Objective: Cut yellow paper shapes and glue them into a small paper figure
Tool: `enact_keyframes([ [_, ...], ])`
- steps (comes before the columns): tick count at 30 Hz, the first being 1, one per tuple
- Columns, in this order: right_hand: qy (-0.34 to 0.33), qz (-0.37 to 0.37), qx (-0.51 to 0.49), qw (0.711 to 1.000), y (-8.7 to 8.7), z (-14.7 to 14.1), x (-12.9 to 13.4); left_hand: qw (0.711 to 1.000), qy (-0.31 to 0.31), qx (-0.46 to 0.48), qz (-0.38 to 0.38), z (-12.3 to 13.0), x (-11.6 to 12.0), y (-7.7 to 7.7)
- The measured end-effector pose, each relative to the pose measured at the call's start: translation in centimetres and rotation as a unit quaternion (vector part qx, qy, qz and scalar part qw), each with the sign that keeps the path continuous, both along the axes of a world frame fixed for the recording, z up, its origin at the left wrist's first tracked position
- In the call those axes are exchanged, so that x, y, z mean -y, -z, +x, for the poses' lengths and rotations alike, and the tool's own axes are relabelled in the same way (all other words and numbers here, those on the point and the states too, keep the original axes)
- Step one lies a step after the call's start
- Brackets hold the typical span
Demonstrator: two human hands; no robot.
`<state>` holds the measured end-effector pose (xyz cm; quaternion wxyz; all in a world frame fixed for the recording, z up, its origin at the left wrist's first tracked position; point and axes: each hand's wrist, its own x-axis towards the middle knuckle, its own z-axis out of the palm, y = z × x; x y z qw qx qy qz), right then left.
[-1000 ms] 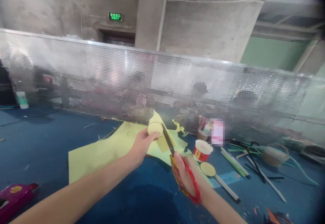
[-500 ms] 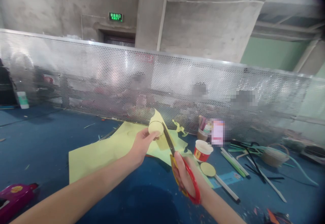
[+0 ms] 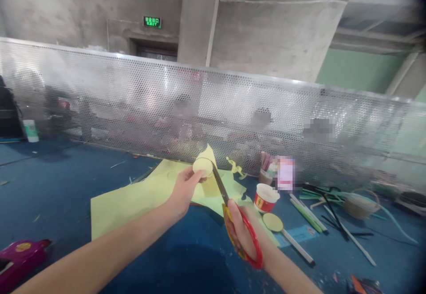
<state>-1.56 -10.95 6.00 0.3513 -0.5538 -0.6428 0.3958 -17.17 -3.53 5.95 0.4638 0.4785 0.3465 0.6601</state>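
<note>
Purple tool (image 3: pixel 23 258): near you at the left, partly out of view.
Yellow sheet (image 3: pixel 129 205): spread on the blue tabletop (image 3: pixel 83 165), reaching beneath your hands.
Left hand (image 3: pixel 184 192): your thumb and fingers pinch the paper piece (image 3: pixel 203 168).
Paper piece: over the yellow sheet, its rounded front facing you, a pointed flap rising behind.
Scissors (image 3: pixel 221 185): blades at the paper piece's right edge; how far they are parted, you cannot tell.
Right hand (image 3: pixel 244 229): your fingers are wrapped around the scissors' red and yellow handles.
Cup (image 3: pixel 266 198): upright, just beyond your right hand.
Yellow disc (image 3: pixel 273 222): lying near the cup.
</note>
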Motion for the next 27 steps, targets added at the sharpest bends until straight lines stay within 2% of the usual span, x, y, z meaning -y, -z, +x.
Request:
enact_keyframes([
  [3, -0.038, 0.000, -0.010, 0.999, 0.3, 0.0, 0.0, 1.000, 0.001, 0.005, -0.008, 0.0, -0.1, 0.0],
  [8, -0.106, 0.041, 0.021, 0.993, 0.5, 0.4, 0.0, 1.000, -0.002, -0.008, -0.013, 0.0, -0.1, 0.1],
  [14, -0.094, 0.039, 0.042, 0.994, -0.4, 0.5, 0.4, 0.999, 0.010, -0.032, -0.018, 0.5, 0.9, -0.5],
  [20, -0.072, 0.045, 0.008, 0.996, -0.3, 0.2, 0.2, 0.997, 0.039, -0.068, -0.005, 1.0, 2.3, -0.8],
  [27, -0.067, 0.041, -0.017, 0.997, -0.4, 0.2, 0.3, 0.995, 0.044, -0.084, -0.004, 1.0, 2.4, -0.6],
])
